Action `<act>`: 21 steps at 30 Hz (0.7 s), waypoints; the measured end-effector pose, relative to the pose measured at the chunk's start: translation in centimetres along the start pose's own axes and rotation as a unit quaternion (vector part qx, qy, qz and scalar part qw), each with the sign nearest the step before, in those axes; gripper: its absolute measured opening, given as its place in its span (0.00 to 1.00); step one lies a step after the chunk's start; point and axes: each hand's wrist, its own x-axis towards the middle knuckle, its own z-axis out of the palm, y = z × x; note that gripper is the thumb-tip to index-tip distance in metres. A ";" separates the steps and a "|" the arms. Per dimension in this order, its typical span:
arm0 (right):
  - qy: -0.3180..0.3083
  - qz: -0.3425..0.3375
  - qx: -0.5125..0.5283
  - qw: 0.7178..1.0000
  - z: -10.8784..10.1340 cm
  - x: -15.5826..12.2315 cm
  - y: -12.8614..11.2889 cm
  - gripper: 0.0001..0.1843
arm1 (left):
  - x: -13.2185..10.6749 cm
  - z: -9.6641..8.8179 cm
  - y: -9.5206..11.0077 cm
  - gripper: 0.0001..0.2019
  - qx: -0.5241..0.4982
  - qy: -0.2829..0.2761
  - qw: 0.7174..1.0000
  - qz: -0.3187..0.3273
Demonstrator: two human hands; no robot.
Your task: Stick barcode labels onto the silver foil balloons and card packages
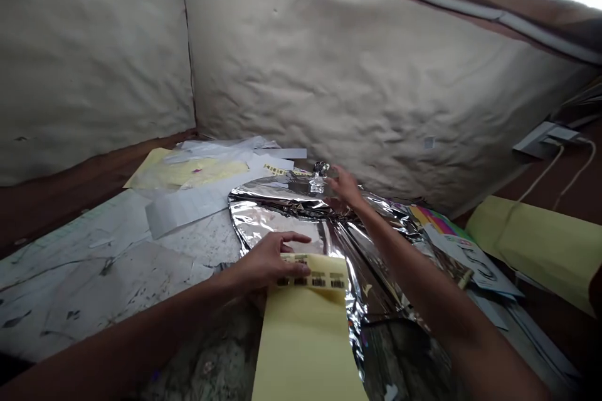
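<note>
Yellow barcode label sheet (305,338): light, thin, floppy; best held by top edge. Lies on crumpled silver foil (282,200) near front edge of worktop (94,276). Left hand (266,263) grips top edge. Right hand (345,187) open, empty, above foil.

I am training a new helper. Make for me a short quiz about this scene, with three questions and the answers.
1. Which hand is on the yellow label sheet?
2. True or false: the right hand is over the crumpled silver foil.
3. What is printed on the labels along the sheet's top edge?

Key:
1. The left hand.
2. True.
3. Barcodes.
</note>
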 end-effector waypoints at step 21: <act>0.038 -0.228 -0.005 0.973 1.8 -18.2 -4.0 0.05 | 0.8 1.1 -1.0 0.14 0.093 0.099 0.989 0.059</act>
